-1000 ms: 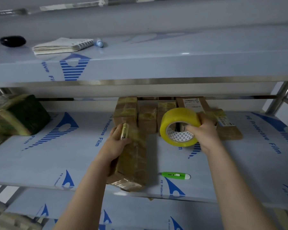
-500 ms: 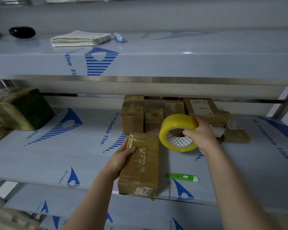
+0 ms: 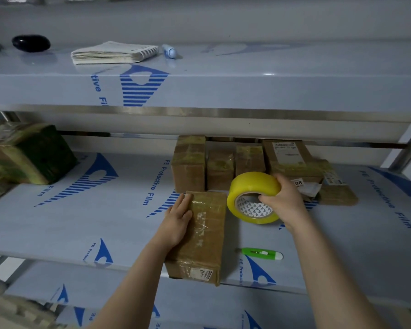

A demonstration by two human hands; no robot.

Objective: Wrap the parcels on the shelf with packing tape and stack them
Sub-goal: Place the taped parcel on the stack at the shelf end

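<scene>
On the middle shelf (image 3: 105, 222) of a metal rack, head cam view, the only one there is: the person has one brown parcel (image 3: 204, 236) pulled out front. Its long axis runs straight away from them, and the near end hangs a bit over the shelf's front edge.

The left hand (image 3: 176, 220) lies flat on the parcel's left long edge, fingers straight and pressed together, so it's pinning the box down rather than gripping it. The right hand (image 3: 284, 201) holds the yellow tape roll (image 3: 252, 193) just right of the parcel's far end, core facing the camera. One digit hooks into the core and the rest curl over the outside. Can't tell if a loose strand already runs from the roll to the box.

The bit that matters: the roll sits right of the parcel and the steadying hand sits left of it. Tape probably has to come leftward across the short side, and the right hand is the one placed for that.

Counts:
- one tape roll
- one green box cutter (image 3: 261, 253), lying just right of the parcel's near half, nobody touching it
- three upright parcels (image 3: 220, 169) in a row at the back
- a jumble of flatter labelled parcels (image 3: 287, 155) to their right, maybe three, hard to separate
- far left, a greenish wrapped parcel (image 3: 29, 153) tilted on something mostly out of view

Nothing looks properly stacked yet, so he or she seems early on.
</scene>
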